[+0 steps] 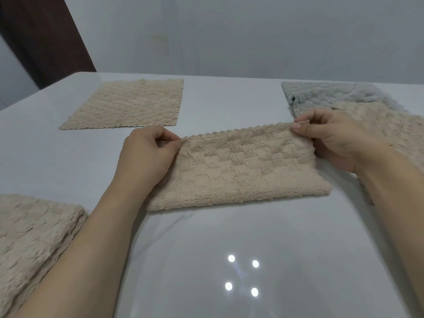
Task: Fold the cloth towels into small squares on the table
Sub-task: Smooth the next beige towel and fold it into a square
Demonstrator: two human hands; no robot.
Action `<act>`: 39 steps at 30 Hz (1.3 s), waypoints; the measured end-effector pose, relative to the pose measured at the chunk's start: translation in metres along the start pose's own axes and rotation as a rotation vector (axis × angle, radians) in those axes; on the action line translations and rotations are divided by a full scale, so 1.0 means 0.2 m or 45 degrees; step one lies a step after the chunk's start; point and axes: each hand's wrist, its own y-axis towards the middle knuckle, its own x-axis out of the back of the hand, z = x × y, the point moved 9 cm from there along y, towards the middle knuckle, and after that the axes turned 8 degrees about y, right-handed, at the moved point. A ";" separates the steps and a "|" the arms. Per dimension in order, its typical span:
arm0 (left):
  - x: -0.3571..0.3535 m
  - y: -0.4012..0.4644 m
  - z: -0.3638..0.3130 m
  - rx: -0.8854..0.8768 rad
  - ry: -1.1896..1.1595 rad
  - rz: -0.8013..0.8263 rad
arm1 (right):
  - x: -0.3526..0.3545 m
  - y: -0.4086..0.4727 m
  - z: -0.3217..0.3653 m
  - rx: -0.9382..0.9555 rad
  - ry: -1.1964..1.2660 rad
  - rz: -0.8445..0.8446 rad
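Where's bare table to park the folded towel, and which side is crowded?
Free: the near table in front of the half-folded towel, and the far strip between the flat beige towel and the grey towel. Crowded: right side, where beige and grey towels overlap beside the right hand; the beige stack fills near-left.

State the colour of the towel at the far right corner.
Grey towel, partly under a beige one; seen in the head view.

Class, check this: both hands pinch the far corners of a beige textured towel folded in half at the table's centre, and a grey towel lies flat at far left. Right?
Not quite. The head view shows the towel lying flat at far left is beige; the grey towel lies far right. The left hand and right hand do pinch the folded beige towel.
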 end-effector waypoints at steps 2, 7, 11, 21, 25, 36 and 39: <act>0.01 0.00 0.01 0.026 -0.116 -0.016 | 0.02 0.00 0.01 0.025 -0.014 -0.065; 0.04 -0.02 -0.01 0.002 -0.224 -0.103 | 0.05 0.02 0.03 0.142 -0.013 -0.176; 0.02 -0.02 -0.05 -0.111 -0.081 -0.037 | 0.05 0.03 0.06 0.252 -0.694 -0.319; -0.02 -0.11 -0.26 -0.136 -0.974 0.455 | 0.08 0.00 0.19 0.451 -0.504 -0.682; 0.00 -0.10 -0.26 -0.112 -0.904 0.368 | 0.08 -0.03 0.25 0.438 -0.463 -0.781; -0.06 -0.07 -0.14 -0.238 0.222 0.097 | 0.06 -0.01 0.07 0.064 -1.165 -0.546; -0.09 -0.04 -0.11 -0.224 0.326 0.111 | 0.02 0.00 0.07 0.063 -1.074 -0.476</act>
